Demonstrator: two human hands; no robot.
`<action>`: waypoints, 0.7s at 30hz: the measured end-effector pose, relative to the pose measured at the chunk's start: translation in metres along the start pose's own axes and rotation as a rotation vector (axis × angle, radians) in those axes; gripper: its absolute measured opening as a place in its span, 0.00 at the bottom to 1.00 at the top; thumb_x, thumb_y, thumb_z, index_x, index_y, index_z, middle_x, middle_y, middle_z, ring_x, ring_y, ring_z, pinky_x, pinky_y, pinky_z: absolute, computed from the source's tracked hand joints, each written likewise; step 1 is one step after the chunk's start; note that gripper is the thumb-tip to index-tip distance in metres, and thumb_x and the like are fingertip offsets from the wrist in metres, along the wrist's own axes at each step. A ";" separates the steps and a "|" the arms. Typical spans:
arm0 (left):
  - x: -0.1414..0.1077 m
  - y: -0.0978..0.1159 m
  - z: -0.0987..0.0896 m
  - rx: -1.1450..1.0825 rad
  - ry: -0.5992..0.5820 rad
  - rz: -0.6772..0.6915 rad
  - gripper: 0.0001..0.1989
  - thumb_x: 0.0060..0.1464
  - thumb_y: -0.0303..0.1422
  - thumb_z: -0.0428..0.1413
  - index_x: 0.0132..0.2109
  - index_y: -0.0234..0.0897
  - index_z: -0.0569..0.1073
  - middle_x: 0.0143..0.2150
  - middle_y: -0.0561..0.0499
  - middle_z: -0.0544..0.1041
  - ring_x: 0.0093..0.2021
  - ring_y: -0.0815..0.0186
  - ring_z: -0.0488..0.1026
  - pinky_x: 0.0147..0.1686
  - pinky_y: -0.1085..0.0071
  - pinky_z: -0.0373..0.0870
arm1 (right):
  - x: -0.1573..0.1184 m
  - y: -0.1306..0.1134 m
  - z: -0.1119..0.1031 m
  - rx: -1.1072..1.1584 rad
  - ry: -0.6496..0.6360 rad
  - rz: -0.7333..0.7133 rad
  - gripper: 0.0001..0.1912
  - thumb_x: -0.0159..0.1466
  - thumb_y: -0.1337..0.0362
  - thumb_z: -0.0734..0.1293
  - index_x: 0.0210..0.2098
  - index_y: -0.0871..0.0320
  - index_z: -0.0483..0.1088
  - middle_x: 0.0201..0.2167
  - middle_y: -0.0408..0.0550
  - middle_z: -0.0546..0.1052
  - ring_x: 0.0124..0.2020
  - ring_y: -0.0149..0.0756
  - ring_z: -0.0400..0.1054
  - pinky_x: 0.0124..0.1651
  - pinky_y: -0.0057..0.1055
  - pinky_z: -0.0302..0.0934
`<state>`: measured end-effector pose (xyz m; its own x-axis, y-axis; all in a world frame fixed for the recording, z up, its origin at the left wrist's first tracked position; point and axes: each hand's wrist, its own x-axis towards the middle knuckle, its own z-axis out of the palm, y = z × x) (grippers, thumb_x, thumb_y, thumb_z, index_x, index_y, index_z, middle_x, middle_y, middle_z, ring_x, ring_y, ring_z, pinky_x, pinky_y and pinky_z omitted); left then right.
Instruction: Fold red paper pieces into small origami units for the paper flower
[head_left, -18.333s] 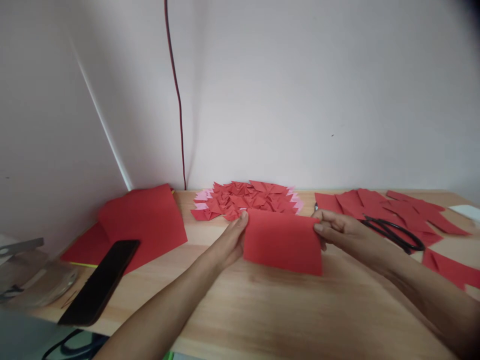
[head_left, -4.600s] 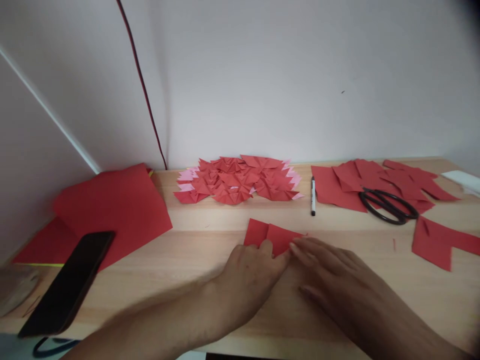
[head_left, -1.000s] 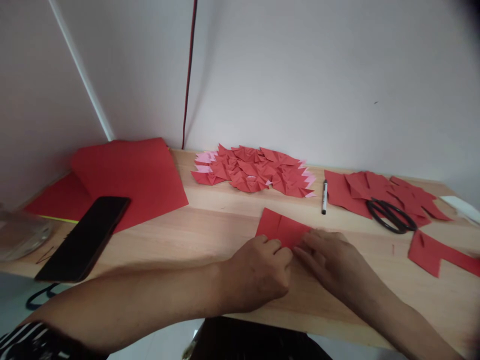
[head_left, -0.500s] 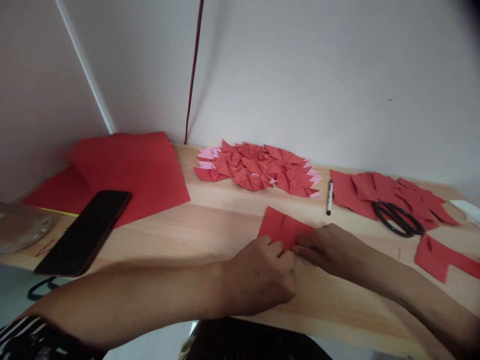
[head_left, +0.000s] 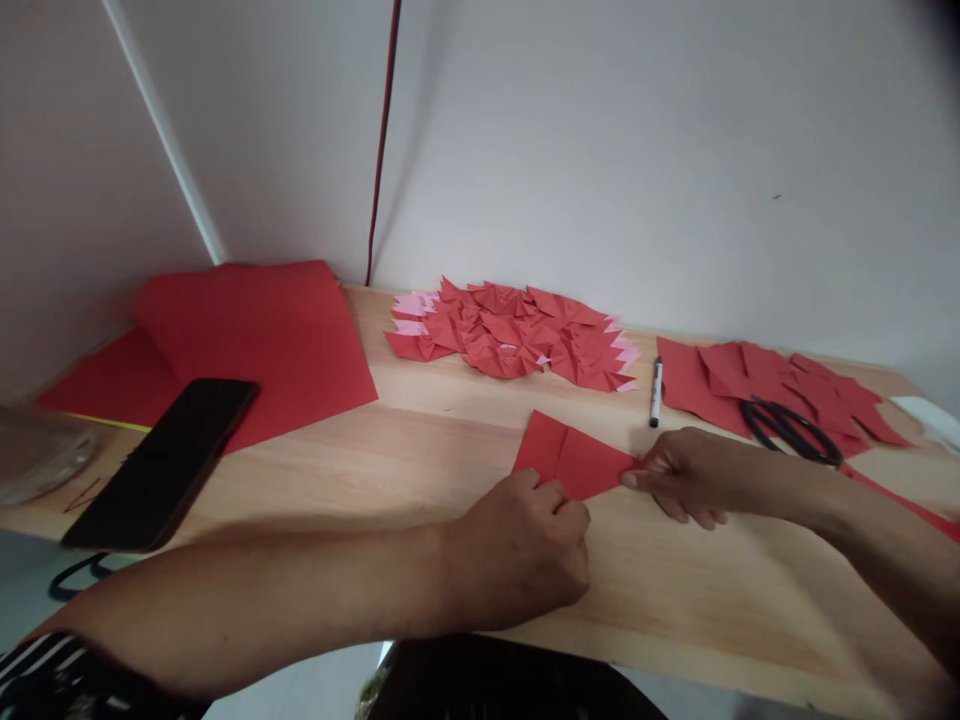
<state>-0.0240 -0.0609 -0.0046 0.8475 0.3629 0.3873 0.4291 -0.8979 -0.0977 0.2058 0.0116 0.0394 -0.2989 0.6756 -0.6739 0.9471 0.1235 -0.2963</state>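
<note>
A small red paper piece (head_left: 574,455) with a crease across it lies on the wooden table in front of me. My left hand (head_left: 517,545) is closed on its near edge, the fingertips hidden behind the knuckles. At its right corner, my right hand (head_left: 679,475) pinches the paper between thumb and forefinger, the other fingers curled below. Beyond the paper, along the wall, sits a cluster of folded red and pink paper pieces (head_left: 510,330).
Large red sheets (head_left: 277,340) and a black phone (head_left: 161,465) lie at left, near a clear container (head_left: 41,455). To the right are a marker (head_left: 656,392), loose red pieces (head_left: 750,375) and black-handled scissors (head_left: 791,432). A wall (head_left: 600,150) rises behind the table.
My right hand has slid right along the paper to its right corner, with more of the paper showing. My left hand stays in nearly the same place.
</note>
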 end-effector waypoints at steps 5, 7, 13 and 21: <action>0.000 0.000 -0.002 0.001 -0.024 0.008 0.08 0.49 0.18 0.52 0.26 0.32 0.67 0.27 0.47 0.69 0.28 0.63 0.67 0.22 0.68 0.59 | 0.000 0.020 -0.002 0.036 0.046 0.078 0.31 0.59 0.39 0.58 0.14 0.57 0.63 0.11 0.46 0.69 0.14 0.30 0.62 0.25 0.29 0.56; 0.000 0.000 -0.001 -0.004 -0.012 0.001 0.08 0.49 0.18 0.51 0.26 0.32 0.67 0.27 0.47 0.68 0.28 0.63 0.66 0.22 0.67 0.59 | 0.000 0.028 0.001 -0.004 0.131 0.104 0.31 0.60 0.40 0.56 0.13 0.57 0.62 0.11 0.47 0.69 0.13 0.30 0.62 0.24 0.29 0.55; -0.001 0.001 0.003 0.007 -0.014 -0.005 0.06 0.50 0.20 0.53 0.27 0.31 0.68 0.28 0.47 0.69 0.29 0.63 0.66 0.23 0.68 0.59 | -0.015 0.020 0.032 -0.257 0.710 -0.074 0.23 0.65 0.49 0.55 0.25 0.56 0.70 0.21 0.48 0.76 0.21 0.37 0.69 0.26 0.32 0.58; -0.003 0.004 0.000 0.050 0.014 -0.012 0.11 0.56 0.25 0.51 0.43 0.23 0.74 0.41 0.35 0.74 0.40 0.57 0.70 0.31 0.64 0.66 | -0.018 -0.025 0.122 -0.365 0.903 -0.544 0.28 0.65 0.65 0.58 0.64 0.62 0.52 0.59 0.55 0.67 0.59 0.40 0.62 0.56 0.40 0.60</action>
<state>-0.0244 -0.0650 -0.0064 0.8378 0.3697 0.4017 0.4547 -0.8798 -0.1387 0.1731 -0.0923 -0.0235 -0.6304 0.7283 0.2685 0.7375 0.6699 -0.0854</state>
